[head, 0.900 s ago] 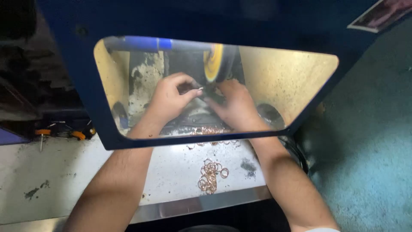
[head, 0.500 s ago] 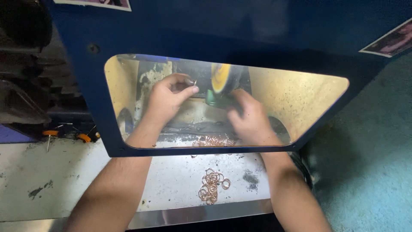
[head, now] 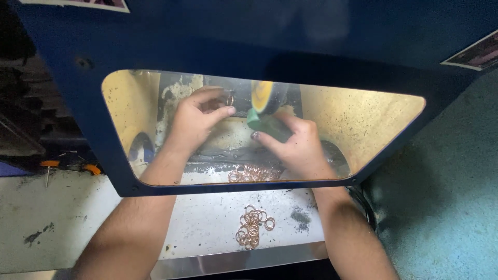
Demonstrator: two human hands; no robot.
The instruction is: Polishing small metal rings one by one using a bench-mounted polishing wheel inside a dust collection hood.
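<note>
1. Head view: small copper ring pinched in left hand fingertips beside the yellow buffing wheel; light, stiff, slippery, best gripped across its rim.
2. Right hand clamps a green compound bar against the wheel.
3. More rings lie near the desk's front edge.

Only one view: my head camera, looking steeply down from above and close behind blue hood. It faces forward-down through hood's clear window into lit chamber. Forearms enter from bottom edge. Pale table fills lower left, floor at right. No second view to overlap.
</note>
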